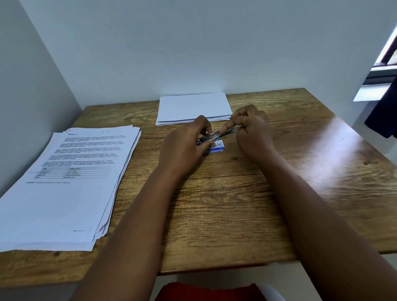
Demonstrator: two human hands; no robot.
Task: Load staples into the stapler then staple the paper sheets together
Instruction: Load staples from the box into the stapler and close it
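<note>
Mostly the stapler (215,135) is hidden: only a thin strip of dark and shiny metal shows between the two hands, near the middle of the bench (231,206), and whether it lies open cannot be made out. The left hand (185,146) has its grip curled round the stapler's left end, thumb low on the near side, fingers over the top. The right hand (252,130) is bunched, its fingers curled; a fingertip (227,126) points down-left onto the stapler's upper part, seemingly pinching or pressing it. What sits under that fingertip is too small and blurred to tell, and no loose staples can be picked out.

Just below the stapler, touching or nearly touching the left thumb, lies a small blue and white box (217,147), its print unreadable.

Beyond the hands, against the wall, a blank stack (192,107) of white sheets rests flat, its near edge partly covered by the knuckles. On the left a thicker printed stack (62,182), fanned unevenly, overhangs the bench's left edge; its text is too soft to read.

A dark cloth (392,106) is cut off at the right border. Something red (202,299) shows at the bottom edge, between the forearms.
</note>
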